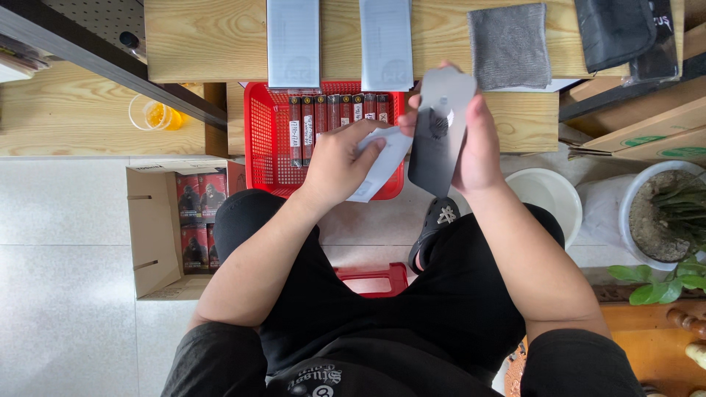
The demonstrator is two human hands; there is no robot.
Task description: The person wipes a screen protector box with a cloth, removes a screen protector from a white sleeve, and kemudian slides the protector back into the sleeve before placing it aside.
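Our right hand [478,147] grips the dark panel [439,136] upright; our left hand [338,165] pinches a white sheet [384,163] just beside it.

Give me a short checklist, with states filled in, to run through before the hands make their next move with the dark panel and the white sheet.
1. Right hand grips the dark panel: ok.
2. Left hand holds the white sheet: ok.
3. Sheet fully free of the panel: cannot tell.
4. Panel surface clean: cannot tell.
5. Red basket within reach below the hands: ok.
6. Grey cloth lying on the wooden bench: ok.
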